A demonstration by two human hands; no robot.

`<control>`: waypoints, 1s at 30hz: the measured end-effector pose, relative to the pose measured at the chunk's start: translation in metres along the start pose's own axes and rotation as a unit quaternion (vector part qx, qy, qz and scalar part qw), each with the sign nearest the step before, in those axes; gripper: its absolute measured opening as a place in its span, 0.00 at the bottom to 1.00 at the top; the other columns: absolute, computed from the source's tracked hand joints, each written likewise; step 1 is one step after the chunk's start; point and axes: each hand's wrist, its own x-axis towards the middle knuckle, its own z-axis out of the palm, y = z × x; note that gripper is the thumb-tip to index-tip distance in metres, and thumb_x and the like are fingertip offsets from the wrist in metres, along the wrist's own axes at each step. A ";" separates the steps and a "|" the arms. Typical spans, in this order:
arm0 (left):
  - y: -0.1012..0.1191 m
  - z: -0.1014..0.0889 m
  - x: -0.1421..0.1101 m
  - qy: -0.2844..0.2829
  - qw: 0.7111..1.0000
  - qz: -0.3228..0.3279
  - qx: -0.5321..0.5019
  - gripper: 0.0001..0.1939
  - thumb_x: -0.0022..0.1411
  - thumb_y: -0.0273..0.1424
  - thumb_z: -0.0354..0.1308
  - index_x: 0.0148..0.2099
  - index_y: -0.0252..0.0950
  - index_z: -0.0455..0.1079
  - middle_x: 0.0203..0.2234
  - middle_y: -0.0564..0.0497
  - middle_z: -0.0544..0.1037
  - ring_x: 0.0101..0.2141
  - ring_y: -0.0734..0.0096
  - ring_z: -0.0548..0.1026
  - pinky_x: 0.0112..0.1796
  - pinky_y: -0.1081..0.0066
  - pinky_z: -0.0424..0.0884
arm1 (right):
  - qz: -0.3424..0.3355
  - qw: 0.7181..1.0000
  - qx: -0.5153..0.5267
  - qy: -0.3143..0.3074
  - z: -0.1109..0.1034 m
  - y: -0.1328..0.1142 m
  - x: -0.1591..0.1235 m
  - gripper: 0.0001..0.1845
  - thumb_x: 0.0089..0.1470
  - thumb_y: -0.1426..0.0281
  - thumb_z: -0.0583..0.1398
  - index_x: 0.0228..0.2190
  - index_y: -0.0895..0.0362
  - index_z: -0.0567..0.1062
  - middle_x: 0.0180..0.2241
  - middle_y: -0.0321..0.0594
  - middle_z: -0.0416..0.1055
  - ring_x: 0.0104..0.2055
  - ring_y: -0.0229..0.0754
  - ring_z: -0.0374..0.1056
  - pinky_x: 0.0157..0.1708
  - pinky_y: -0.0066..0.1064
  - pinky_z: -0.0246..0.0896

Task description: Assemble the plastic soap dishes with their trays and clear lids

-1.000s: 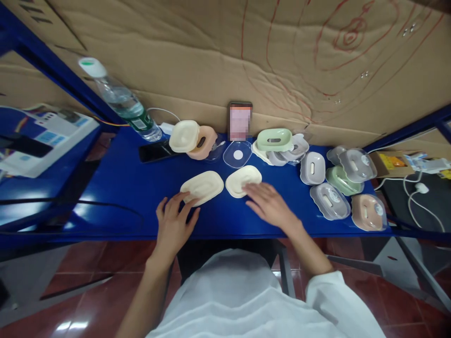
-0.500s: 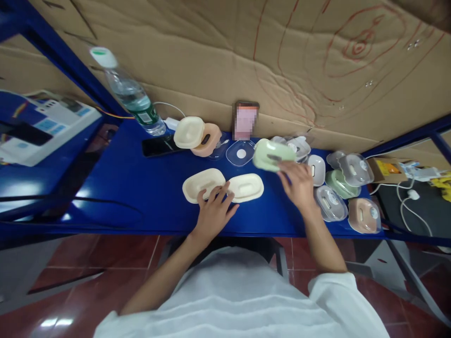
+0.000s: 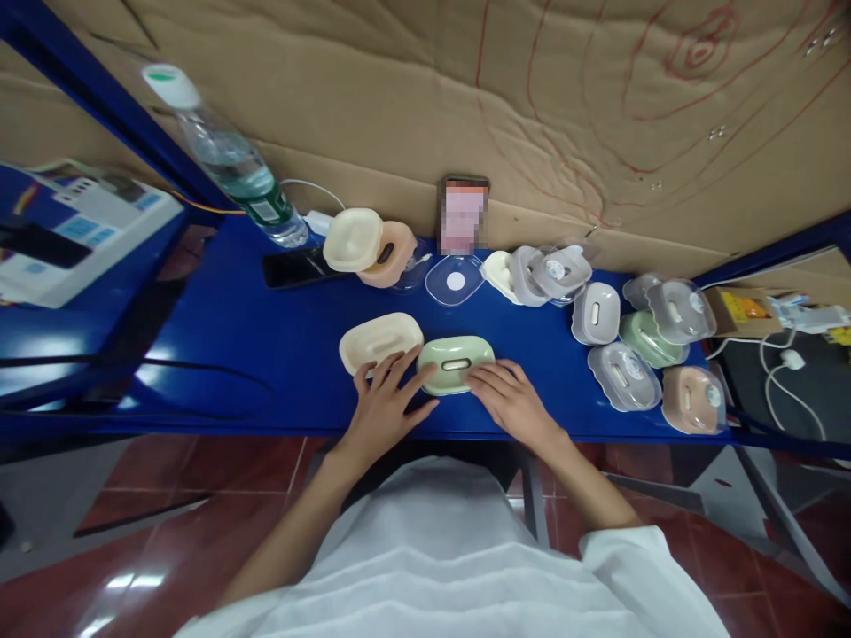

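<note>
A green oval soap dish tray (image 3: 457, 350) with a slot in its middle sits over the right-hand cream piece, which it now hides. My right hand (image 3: 515, 403) grips its right end, fingers close together. At the tray's left end, my left hand (image 3: 392, 403) rests with spread fingers, its index tip near or on the rim. Its other fingertips overlap the lower edge of a cream oval soap dish base (image 3: 372, 338) lying just to the left. Whether the left fingers press on either piece I cannot tell.
Behind lie a clear lid (image 3: 444, 288), a peach dish (image 3: 397, 266) with a cream one (image 3: 352, 232), and a phone (image 3: 464, 217). Grey parts (image 3: 558, 270) are heaped back right. Several lidded soap boxes (image 3: 625, 377) stand at right. A water bottle (image 3: 239, 173) leans at back left.
My right hand left the right cream piece, took the green tray from the back right pile and brought it onto that piece. My left hand moved right, toward the gap between the pieces.
</note>
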 end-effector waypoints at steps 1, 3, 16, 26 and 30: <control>0.000 0.000 -0.002 0.005 1.000 0.007 0.007 0.21 0.73 0.43 0.62 0.65 0.51 0.73 0.70 0.45 0.70 0.65 0.43 0.71 0.64 0.41 0.55 | -0.012 1.000 -0.005 -0.004 -0.001 -0.001 -0.001 0.21 0.74 0.74 0.54 0.61 0.50 0.77 0.60 0.42 0.78 0.65 0.48 0.71 0.68 0.49 0.60; -0.001 0.001 -0.004 0.018 1.000 0.016 0.019 0.21 0.72 0.43 0.63 0.64 0.50 0.74 0.69 0.45 0.71 0.64 0.44 0.72 0.64 0.41 0.55 | -0.032 0.999 -0.002 -0.006 -0.003 -0.001 -0.001 0.18 0.74 0.72 0.56 0.59 0.51 0.78 0.60 0.43 0.79 0.65 0.48 0.71 0.67 0.48 0.61; -0.001 0.001 -0.003 0.051 0.998 0.030 -0.011 0.16 0.72 0.40 0.64 0.59 0.46 0.77 0.66 0.42 0.74 0.64 0.48 0.72 0.65 0.46 0.57 | 0.081 0.994 0.065 0.032 -0.008 0.072 0.143 0.14 0.66 0.67 0.65 0.51 0.58 0.81 0.57 0.53 0.79 0.62 0.61 0.73 0.66 0.59 0.58; -0.004 -0.002 -0.007 0.032 0.998 0.028 -0.046 0.22 0.72 0.42 0.64 0.64 0.42 0.71 0.65 0.38 0.74 0.63 0.50 0.73 0.63 0.48 0.59 | 0.287 0.752 0.532 0.263 -0.006 0.016 0.038 0.20 0.67 0.50 0.63 0.51 0.49 0.72 0.35 0.36 0.82 0.40 0.45 0.82 0.41 0.39 0.79; -0.005 0.000 -0.005 0.039 0.997 0.026 -0.058 0.23 0.72 0.41 0.64 0.64 0.42 0.70 0.64 0.38 0.75 0.63 0.49 0.73 0.64 0.48 0.58 | 0.353 0.732 0.525 0.253 0.000 0.013 0.008 0.33 0.64 0.50 0.65 0.63 0.50 0.67 0.29 0.33 0.80 0.31 0.42 0.79 0.36 0.37 0.78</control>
